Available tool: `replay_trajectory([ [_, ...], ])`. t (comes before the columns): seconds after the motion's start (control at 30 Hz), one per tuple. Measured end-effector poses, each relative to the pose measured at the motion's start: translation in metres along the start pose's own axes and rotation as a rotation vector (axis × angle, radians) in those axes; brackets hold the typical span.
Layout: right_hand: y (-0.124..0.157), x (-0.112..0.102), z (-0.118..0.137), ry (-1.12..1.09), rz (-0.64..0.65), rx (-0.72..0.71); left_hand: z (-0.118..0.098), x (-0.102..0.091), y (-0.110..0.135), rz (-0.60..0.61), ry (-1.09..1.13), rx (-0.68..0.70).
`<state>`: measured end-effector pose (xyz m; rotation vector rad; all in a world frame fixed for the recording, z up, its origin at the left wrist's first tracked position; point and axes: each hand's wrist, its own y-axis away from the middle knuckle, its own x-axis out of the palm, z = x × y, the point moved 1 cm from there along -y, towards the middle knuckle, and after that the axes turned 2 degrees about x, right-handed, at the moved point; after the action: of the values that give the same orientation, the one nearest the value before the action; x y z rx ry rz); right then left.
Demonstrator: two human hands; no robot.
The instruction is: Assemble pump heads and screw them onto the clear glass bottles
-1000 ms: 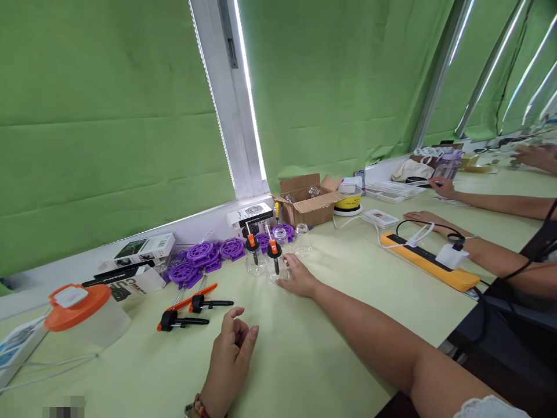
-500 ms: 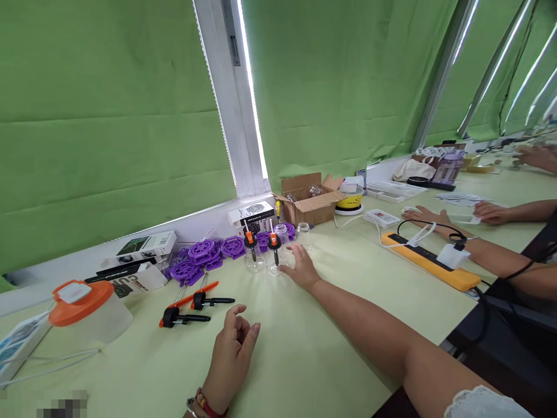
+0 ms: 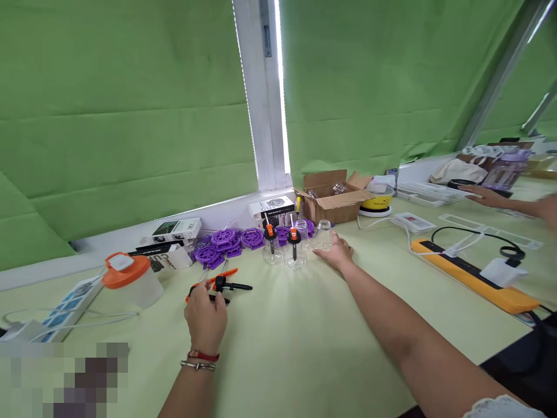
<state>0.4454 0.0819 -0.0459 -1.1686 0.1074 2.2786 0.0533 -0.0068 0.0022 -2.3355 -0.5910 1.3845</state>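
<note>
My left hand (image 3: 206,310) has its fingers curled over a black pump top (image 3: 221,299), hiding most of it. Beside it lies a second black pump top (image 3: 235,286), with orange strips (image 3: 226,277) behind. My right hand (image 3: 338,253) is around the lower part of a clear bottle (image 3: 324,232), its thumb in front and fingers at the right side. Another clear bottle (image 3: 301,229) stands just to the left. Two clear bottles with black and orange tops, one left (image 3: 272,251) and one right (image 3: 296,258), stand between my hands.
Purple round pieces (image 3: 224,238) are piled along the wall near white-and-black boxes (image 3: 172,231). An open carton (image 3: 339,208) stands behind the bottles. At left is an orange-lidded container (image 3: 139,284); at right, a yellow power strip (image 3: 474,276) with cables. A co-worker's hand (image 3: 487,196) reaches in.
My left hand has moved forward and left onto the nearer black pump top. My right hand has moved right onto a clear bottle. The view has turned left; the co-worker's hands have shifted.
</note>
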Motion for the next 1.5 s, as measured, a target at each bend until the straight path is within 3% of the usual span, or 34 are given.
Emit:
replay_trajectory([
  [0.17,-0.002,0.002,-0.003,0.035,-0.002,0.054,0.015,0.014,-0.008,0.098,-0.252,0.093],
  [0.33,0.006,-0.002,-0.011,-0.106,-0.108,0.093,0.013,0.026,-0.006,0.236,-0.300,0.165],
  [0.7,0.027,-0.013,-0.021,-0.616,-0.239,0.187,-0.010,0.016,0.010,0.255,-0.242,0.375],
  [0.8,0.030,-0.017,-0.013,-0.744,-0.259,0.150,-0.015,0.014,0.014,0.261,-0.193,0.366],
  [0.97,0.049,-0.041,0.018,-0.921,-0.247,-0.055,-0.018,0.019,0.018,0.299,-0.166,0.319],
  [1.17,0.094,-0.068,0.057,-0.974,-0.010,-0.377,-0.016,0.025,0.017,0.452,-0.053,0.368],
  [1.3,0.112,-0.073,0.060,-0.897,0.372,-0.521,-0.014,0.022,0.016,0.415,0.065,0.393],
  [1.4,0.110,-0.075,0.050,-0.838,0.596,-0.513,-0.012,0.018,0.016,0.339,0.203,0.366],
  [1.5,0.102,-0.075,0.038,-0.851,0.705,-0.425,-0.011,0.014,0.016,0.298,0.351,0.346],
])
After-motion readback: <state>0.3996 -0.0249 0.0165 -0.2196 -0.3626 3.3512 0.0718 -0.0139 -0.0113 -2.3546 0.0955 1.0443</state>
